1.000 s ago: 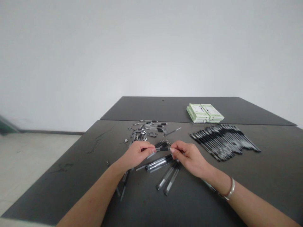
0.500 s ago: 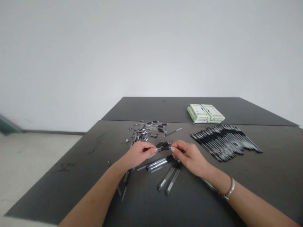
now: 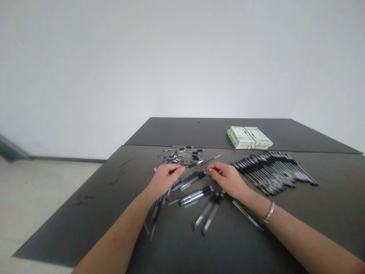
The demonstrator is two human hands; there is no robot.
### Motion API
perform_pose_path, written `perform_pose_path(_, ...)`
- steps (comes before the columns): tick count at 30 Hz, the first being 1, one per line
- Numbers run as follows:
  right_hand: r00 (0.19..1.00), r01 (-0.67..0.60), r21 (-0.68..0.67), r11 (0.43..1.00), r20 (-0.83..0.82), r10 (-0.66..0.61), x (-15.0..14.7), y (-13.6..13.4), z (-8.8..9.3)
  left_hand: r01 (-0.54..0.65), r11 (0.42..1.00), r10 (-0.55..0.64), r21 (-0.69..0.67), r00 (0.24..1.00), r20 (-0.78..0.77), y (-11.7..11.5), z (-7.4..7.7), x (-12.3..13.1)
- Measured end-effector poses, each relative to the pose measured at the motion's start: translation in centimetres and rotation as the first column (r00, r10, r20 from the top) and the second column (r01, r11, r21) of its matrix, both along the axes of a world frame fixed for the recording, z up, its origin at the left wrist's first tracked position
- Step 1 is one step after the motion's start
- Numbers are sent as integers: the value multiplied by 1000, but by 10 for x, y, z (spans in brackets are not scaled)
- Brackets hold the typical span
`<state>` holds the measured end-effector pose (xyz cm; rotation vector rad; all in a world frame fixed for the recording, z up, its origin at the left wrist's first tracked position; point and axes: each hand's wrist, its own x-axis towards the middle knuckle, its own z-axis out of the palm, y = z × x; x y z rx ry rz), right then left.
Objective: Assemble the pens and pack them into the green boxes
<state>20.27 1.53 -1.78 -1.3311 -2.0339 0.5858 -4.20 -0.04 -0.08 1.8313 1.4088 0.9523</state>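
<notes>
My left hand (image 3: 167, 178) is closed in a pinch on a pen (image 3: 194, 164), whose black grip and clear end point right. To its right, my right hand (image 3: 226, 177) has thumb and forefinger pressed together, apart from that pen; whatever is between them is too small to make out. Below and between the hands lie pen barrels with black grips (image 3: 196, 196). Two more clear barrels (image 3: 212, 216) lie nearer to me. Under my right forearm rests a single pen (image 3: 247, 215). Caps and other pen parts (image 3: 171, 155) are heaped behind my left hand.
At the right, a wide row of black pens (image 3: 273, 172) lies side by side. Small green-and-white boxes (image 3: 249, 137) are stacked farther back. The dark table (image 3: 94, 228) has a seam across it, and a pale wall (image 3: 182, 57) stands behind.
Both hands were on one pen before. Now my right hand has come off it, and my left hand has moved slightly up and left with the pen. The view has shifted a little.
</notes>
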Motion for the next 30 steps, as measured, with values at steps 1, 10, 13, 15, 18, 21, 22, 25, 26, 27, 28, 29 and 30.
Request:
perform_pose_path(1,997,24,40,999,70,-27,-2,7,-1,-25,1000,25,2,1000,-4,1,-1,0)
perform_pose_path(10,918,96,141,985,370,-142,-22,69,-7,-62,998,62,11,998,1,4,-4,-3)
perform_pose_path(13,895,99,114,989,423,-138,-28,74,-8,-57,998,57,16,998,8,4,-4,-4)
perform_pose_path(15,884,105,110,988,446,-143,-32,73,-9,-58,998,58,14,998,9,4,-4,-4)
perform_pose_path(18,875,116,114,987,459,-156,-35,72,-10,-60,998,60,5,998,15,3,-3,-3)
perform_pose_path(21,881,121,119,986,445,-161,-36,70,-10,-59,998,59,-2,998,15,3,-3,-2)
perform_pose_path(22,887,119,119,986,433,-159,-35,70,-10,-58,998,58,-2,998,15,3,-3,-2)
perform_pose_path(25,917,103,122,987,372,-142,-32,67,-7,-52,999,52,-1,998,27,3,-3,-2)
perform_pose_path(26,930,97,123,988,342,-134,-30,66,-6,-49,999,49,-3,998,32,3,-2,-2)
perform_pose_path(27,942,91,123,988,311,-125,-27,64,-5,-48,999,49,-5,998,37,3,-2,-2)
perform_pose_path(28,950,86,125,988,288,-119,-24,61,-3,-49,999,49,-8,998,43,3,-2,-1)
perform_pose_path(29,962,79,120,990,250,-107,-21,57,-2,-49,999,50,-9,998,48,2,-1,-1)
perform_pose_path(30,981,65,106,992,175,-83,-17,52,-1,-48,999,49,-10,997,54,2,0,-1)
